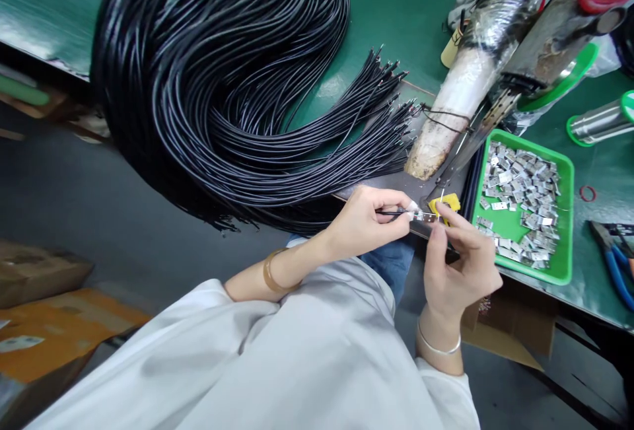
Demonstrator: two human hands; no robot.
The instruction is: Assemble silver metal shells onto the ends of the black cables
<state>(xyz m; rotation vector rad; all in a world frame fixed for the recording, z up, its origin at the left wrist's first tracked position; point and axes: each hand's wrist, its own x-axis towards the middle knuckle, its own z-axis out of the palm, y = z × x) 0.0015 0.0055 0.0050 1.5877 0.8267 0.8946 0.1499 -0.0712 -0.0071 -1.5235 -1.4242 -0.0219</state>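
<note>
My left hand (369,222) pinches a black cable (390,213) close to its end, with a white wrap on a fingertip. Thumb and index finger of my right hand (460,258) are closed on a small metal USB plug (428,217), which meets the cable's end. Just above the plug, the thin tip of a mounted soldering iron (458,156) points down beside a small yellow block (447,205). Whether the tip touches the plug I cannot tell. Right of my right hand, a green tray (564,218) holds many loose metal USB plugs.
A big bundle of black cables (222,106) curves over the green table (386,4), its stripped ends facing right. A film-wrapped tube (456,96) slants above my hands. Farther right lie a solder spool (599,118), a red ring (588,193) and blue-handled pliers (617,265).
</note>
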